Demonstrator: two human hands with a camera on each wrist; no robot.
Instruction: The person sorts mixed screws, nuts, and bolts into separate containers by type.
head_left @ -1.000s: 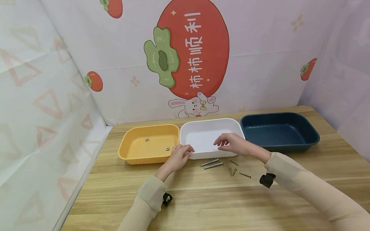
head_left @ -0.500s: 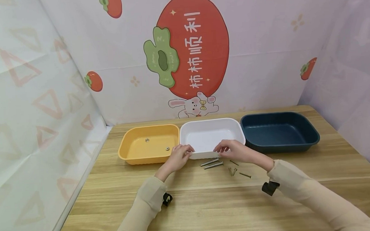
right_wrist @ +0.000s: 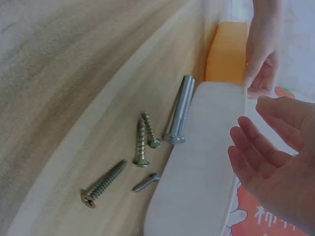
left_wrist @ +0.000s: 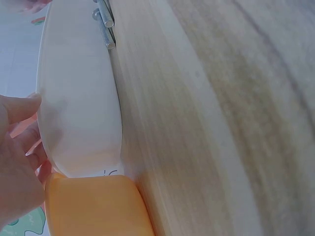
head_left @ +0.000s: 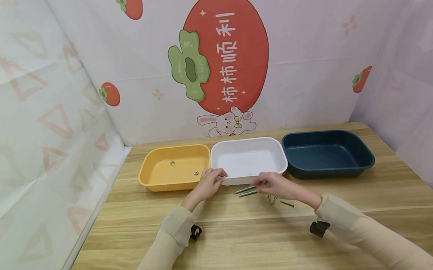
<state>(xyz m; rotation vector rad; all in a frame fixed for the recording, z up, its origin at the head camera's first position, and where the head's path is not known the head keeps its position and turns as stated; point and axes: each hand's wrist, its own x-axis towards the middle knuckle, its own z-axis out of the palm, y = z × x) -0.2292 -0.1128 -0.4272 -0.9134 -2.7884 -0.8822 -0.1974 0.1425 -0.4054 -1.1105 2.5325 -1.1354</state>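
Observation:
My left hand (head_left: 208,184) pinches the front rim of the white tray (left_wrist: 83,88), near its left corner. The thumb lies on the outer wall and the fingers reach behind the rim. My right hand (head_left: 278,186) hovers just in front of the same tray, over the heads of two silver bolts (head_left: 245,189). Its fingers are loosely bent, with nothing between them in the right wrist view. Below it on the table lie several brass-coloured screws (right_wrist: 141,145); one longer screw (right_wrist: 105,184) lies apart from the others. A bolt (right_wrist: 181,110) rests beside the tray's wall.
To the left stands a yellow tray (head_left: 168,187) with two nuts (head_left: 196,173) in it. A dark blue tray (head_left: 327,173) is on the right, against the white one. All three stand along the back of the wooden table (head_left: 235,239), before a printed cloth (head_left: 302,95).
My right hand has come from above the white tray's inside, over its front rim, down toward the bolts and screws. A small dark speck shows inside the tray. My left hand stays put.

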